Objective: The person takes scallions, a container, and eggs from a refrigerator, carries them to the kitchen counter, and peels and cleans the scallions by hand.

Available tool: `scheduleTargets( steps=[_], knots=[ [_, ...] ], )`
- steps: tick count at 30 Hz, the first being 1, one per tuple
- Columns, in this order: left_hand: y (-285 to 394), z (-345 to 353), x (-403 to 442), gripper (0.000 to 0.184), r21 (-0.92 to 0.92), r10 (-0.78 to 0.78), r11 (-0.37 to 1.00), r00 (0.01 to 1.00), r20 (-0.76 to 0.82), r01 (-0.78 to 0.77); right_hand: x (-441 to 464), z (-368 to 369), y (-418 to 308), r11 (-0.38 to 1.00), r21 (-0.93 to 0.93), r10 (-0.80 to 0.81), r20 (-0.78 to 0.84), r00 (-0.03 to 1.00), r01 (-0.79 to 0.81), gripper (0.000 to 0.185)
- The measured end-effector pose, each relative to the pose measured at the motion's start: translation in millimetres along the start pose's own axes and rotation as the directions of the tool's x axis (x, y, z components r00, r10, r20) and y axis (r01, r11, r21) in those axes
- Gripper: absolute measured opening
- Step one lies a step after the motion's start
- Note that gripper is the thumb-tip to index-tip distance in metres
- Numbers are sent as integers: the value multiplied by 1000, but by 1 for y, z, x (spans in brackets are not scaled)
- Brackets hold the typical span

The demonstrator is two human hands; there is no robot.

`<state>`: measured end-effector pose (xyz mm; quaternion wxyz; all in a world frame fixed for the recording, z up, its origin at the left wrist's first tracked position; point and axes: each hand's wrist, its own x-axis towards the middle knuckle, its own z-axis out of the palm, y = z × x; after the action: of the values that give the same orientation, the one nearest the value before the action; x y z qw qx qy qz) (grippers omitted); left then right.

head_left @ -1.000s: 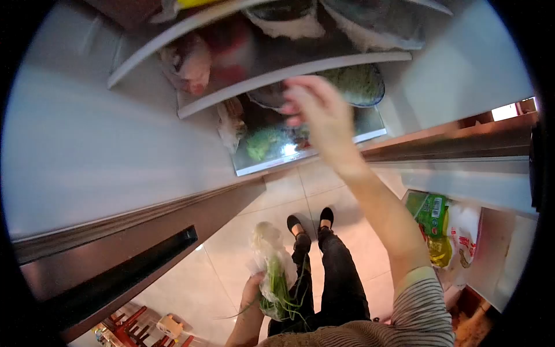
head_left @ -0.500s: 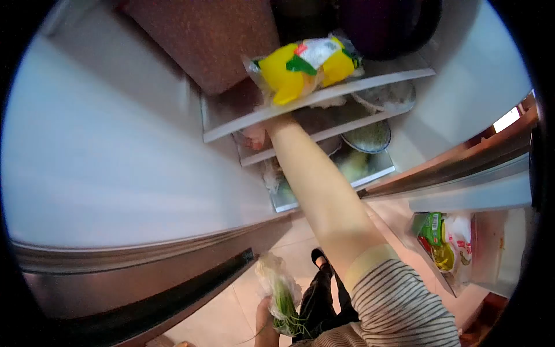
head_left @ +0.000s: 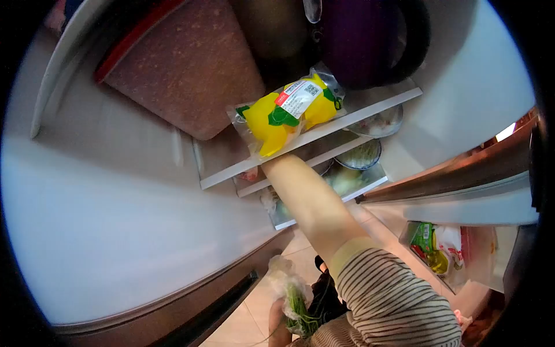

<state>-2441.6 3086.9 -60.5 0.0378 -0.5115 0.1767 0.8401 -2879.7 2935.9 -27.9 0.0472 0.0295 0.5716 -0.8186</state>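
Observation:
My left hand (head_left: 277, 309) is closed around a clear plastic bag of long green stalks (head_left: 298, 303), low in the view beside my legs. My right forearm reaches into an open fridge, and the hand is hidden beneath the upper shelf (head_left: 324, 134); what it touches cannot be seen. On that shelf, just above my right wrist, lies a yellow and green plastic packet (head_left: 289, 110) with a white label. Below are a bowl under clear wrap (head_left: 376, 121) and a bowl with pale green contents (head_left: 359, 155).
A large reddish-brown container (head_left: 185, 69) and a dark purple pot (head_left: 361, 43) stand on the upper shelf. At right, the open door's bin holds a green packet (head_left: 425, 237) and other packets. The left door (head_left: 191, 295) is also open.
The view has tilted up toward the upper shelf. My right hand, earlier visible before the lower shelves, has gone in under the upper shelf. My left hand still holds the bag.

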Motion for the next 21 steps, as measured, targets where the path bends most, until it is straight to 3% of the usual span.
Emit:
scheduleTargets(
  steps=[4, 8, 11, 12, 15, 21],
  knots=[
    [13, 50, 2, 40, 85, 67, 994, 996, -59, -62, -8, -1, -6, 996, 76, 43, 13, 999, -44, 40],
    [17, 54, 25, 41, 62, 142, 987, 986, 87, -147, -13, 0, -11, 986, 143, 80, 11, 997, -80, 40],
    [23, 53, 32, 42, 80, 149, 985, 988, 48, -153, -25, -3, -19, 974, 198, 105, 23, 994, -108, 40],
    [25, 48, 42, 39, 94, 182, 977, 977, 114, -193, -28, -6, -23, 969, 218, 115, 23, 993, -117, 40],
    [37, 83, 41, 35, 212, 341, 922, 939, -54, -323, -50, -21, -38, 946, 281, 155, 33, 987, -158, 40],
    [64, 105, 60, 40, 97, 362, 929, 931, -36, -357, -132, -112, -85, 897, 272, 305, 186, 934, -348, 41]
  ],
)
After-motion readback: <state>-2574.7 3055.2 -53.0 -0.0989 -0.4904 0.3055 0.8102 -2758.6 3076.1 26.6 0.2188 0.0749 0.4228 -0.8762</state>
